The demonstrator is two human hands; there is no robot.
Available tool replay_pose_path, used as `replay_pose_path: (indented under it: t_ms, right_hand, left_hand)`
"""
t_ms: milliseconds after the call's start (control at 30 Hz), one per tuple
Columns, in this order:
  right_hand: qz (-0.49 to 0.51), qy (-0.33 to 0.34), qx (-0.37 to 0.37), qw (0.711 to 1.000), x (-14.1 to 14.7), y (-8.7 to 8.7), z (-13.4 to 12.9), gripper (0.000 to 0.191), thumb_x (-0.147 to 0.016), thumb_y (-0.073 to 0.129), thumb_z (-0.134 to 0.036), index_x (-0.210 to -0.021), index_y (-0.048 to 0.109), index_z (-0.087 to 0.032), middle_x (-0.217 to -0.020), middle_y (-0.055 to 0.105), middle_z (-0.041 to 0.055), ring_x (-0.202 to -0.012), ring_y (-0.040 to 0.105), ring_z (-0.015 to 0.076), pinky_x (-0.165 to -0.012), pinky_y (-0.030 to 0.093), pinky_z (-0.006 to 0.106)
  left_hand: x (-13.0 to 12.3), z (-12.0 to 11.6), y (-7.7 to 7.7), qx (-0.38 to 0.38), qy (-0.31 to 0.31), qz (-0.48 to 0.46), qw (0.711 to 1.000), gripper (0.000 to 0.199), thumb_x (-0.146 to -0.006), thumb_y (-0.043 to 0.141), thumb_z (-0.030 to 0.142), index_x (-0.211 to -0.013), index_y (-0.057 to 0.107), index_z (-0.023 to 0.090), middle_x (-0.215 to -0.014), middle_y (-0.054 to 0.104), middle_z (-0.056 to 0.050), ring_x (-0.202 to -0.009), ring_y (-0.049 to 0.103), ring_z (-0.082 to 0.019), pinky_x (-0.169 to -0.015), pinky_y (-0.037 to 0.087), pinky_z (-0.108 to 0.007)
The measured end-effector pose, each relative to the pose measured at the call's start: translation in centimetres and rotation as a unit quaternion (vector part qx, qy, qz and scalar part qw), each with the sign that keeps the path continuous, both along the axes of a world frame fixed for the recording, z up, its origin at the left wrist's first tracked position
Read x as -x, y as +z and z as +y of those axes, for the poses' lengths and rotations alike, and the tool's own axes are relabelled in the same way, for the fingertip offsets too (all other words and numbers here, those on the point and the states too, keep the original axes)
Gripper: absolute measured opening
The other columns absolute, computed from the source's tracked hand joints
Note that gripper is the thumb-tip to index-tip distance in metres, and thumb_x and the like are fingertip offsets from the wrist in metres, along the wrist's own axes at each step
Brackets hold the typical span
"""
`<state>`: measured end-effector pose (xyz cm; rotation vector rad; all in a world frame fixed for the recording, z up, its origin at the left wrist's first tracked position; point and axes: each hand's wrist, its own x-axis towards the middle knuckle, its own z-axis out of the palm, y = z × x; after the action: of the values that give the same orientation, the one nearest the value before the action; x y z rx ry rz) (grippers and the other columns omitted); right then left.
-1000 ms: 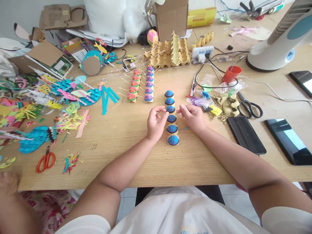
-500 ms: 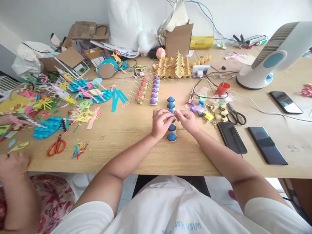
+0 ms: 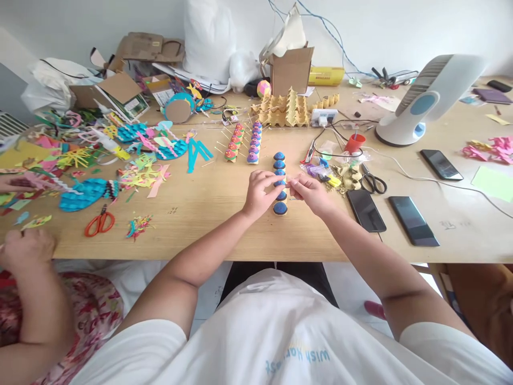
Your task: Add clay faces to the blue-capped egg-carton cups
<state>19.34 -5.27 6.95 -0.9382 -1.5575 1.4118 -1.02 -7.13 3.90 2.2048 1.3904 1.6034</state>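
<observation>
A strip of egg-carton cups topped in blue (image 3: 280,208) stands on the table in front of me, running away from my body. My left hand (image 3: 259,193) is over its left side, thumb and fingers pinched together. From the right, my right hand (image 3: 308,191) also pinches close to the strip. Whatever lies between the fingertips is too small to make out. Farther back stand two more decorated strips with thin sticks poking out at their sides: a red and green one (image 3: 234,143) and a purple and blue one (image 3: 255,142).
Orange-handled scissors (image 3: 99,222), paper scraps (image 3: 141,179) and a co-worker's hand (image 3: 28,248) are at left. On the right are black scissors (image 3: 373,179), phones (image 3: 412,220), a red cup (image 3: 355,143) and a white fan (image 3: 425,104). Egg cartons (image 3: 280,109) stand behind.
The camera view has shifted, so the table appears higher in the picture. My fingertips have drawn slightly apart, and my right hand sits a little farther from the blue strip.
</observation>
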Motion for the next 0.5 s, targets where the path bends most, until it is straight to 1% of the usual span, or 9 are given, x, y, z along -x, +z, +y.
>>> replay_pose_path:
  t_ms: [100,200,267,367,433,500]
  right_hand:
    - [-0.073,-0.047,-0.048,0.995,-1.1,-0.9,-1.1,0.067,-0.084,0.067,-0.086,-0.074,0.075,-0.020,-0.065,0.063,0.0027,-0.062,0.051,0.0141,-0.061,0.040,0.032]
    - [-0.127,-0.083,-0.076,0.985,-2.3,-2.4,-2.1,0.068,-0.087,0.062,-0.084,-0.073,0.075,-0.019,-0.068,0.067,0.0054,-0.064,0.056,0.0167,-0.065,0.045,0.034]
    - [-0.123,-0.110,-0.090,0.982,-2.7,-3.6,-2.4,0.062,-0.087,0.065,-0.080,-0.080,0.078,-0.019,-0.078,0.074,0.0078,-0.075,0.064,0.0204,-0.073,0.051,0.036]
    - [-0.097,-0.129,-0.087,0.983,-2.9,-5.0,-2.4,0.055,-0.082,0.075,-0.072,-0.096,0.082,-0.020,-0.095,0.081,0.0096,-0.084,0.070,0.0228,-0.082,0.056,0.038]
    - [-0.095,-0.133,-0.086,0.983,-2.9,-5.5,-2.2,0.053,-0.081,0.075,-0.071,-0.098,0.082,-0.020,-0.098,0.082,0.0098,-0.085,0.070,0.0232,-0.083,0.056,0.039]
    - [-0.096,-0.138,-0.088,0.982,-2.9,-5.8,-2.0,0.051,-0.084,0.072,-0.071,-0.091,0.081,-0.021,-0.092,0.081,0.0089,-0.084,0.070,0.0231,-0.081,0.055,0.038]
  left_hand:
    - [0.9,-1.0,-0.8,0.020,0.029,-0.022,0.999,0.019,-0.102,0.071,0.038,-0.111,0.083,0.028,-0.105,0.080,-0.004,-0.110,0.067,-0.022,-0.109,0.050,-0.041]
    - [1.8,-1.9,-2.1,0.052,0.072,-0.039,0.995,0.019,-0.104,0.066,0.036,-0.107,0.082,0.027,-0.106,0.081,-0.004,-0.110,0.069,-0.023,-0.109,0.050,-0.041]
    - [2.4,-2.2,-3.1,0.060,0.085,-0.043,0.994,0.018,-0.104,0.065,0.033,-0.107,0.081,0.026,-0.106,0.082,-0.005,-0.109,0.070,-0.023,-0.109,0.050,-0.041]
    - [2.9,-2.3,-4.3,0.049,0.108,-0.033,0.992,0.014,-0.102,0.066,0.028,-0.107,0.079,0.025,-0.105,0.081,-0.006,-0.108,0.071,-0.023,-0.108,0.050,-0.042]
    - [3.0,-2.2,-4.8,0.045,0.120,-0.025,0.991,0.014,-0.101,0.066,0.026,-0.106,0.079,0.024,-0.104,0.081,-0.006,-0.108,0.071,-0.024,-0.107,0.050,-0.042]
    - [3.0,-2.2,-5.0,0.031,0.124,-0.022,0.992,0.015,-0.101,0.064,0.026,-0.106,0.078,0.024,-0.103,0.081,-0.006,-0.106,0.071,-0.024,-0.106,0.050,-0.042]
